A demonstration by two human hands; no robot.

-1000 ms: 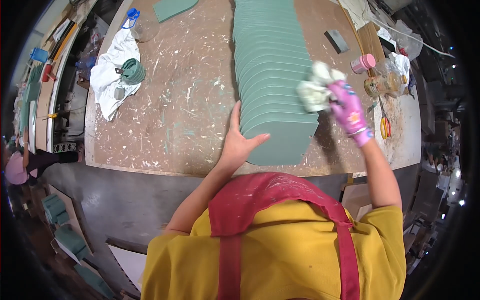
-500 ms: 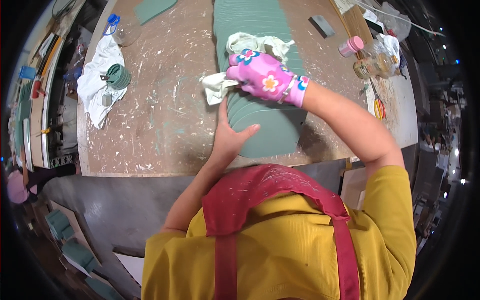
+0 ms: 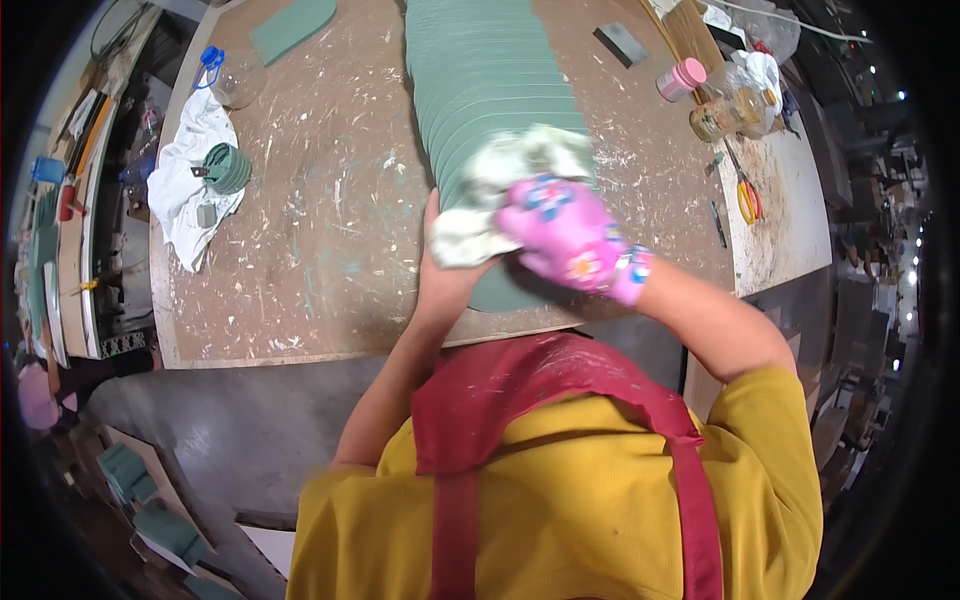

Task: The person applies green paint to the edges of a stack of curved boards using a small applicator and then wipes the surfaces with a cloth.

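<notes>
A long row of thin green sheets [image 3: 485, 85] lies fanned out, overlapping, down the middle of the table. My right hand [image 3: 568, 238], in a pink flowered glove, is closed on a crumpled white cloth [image 3: 470, 238] and presses it over the near sheets; both are blurred by motion. Bare, my left hand [image 3: 447, 285] rests at the left edge of the near sheets. One finger stretches along that edge, while the cloth covers the thumb and part of the hand.
On the brown, paint-flecked table [image 3: 320, 250], a white rag [image 3: 185, 225] lies left beneath a green-coated round container [image 3: 227, 168]. A grey block [image 3: 621, 45], pink-lidded jar [image 3: 681, 80], bottle [image 3: 725, 115] and yellow-and-red-handled scissors [image 3: 748, 202] are at right. A green piece [image 3: 292, 28] lies far left.
My right hand has swept the cloth nearer to me and slightly right, over the near sheets. My left hand stays at the edge, its thumb now covered. The view has shifted a little.
</notes>
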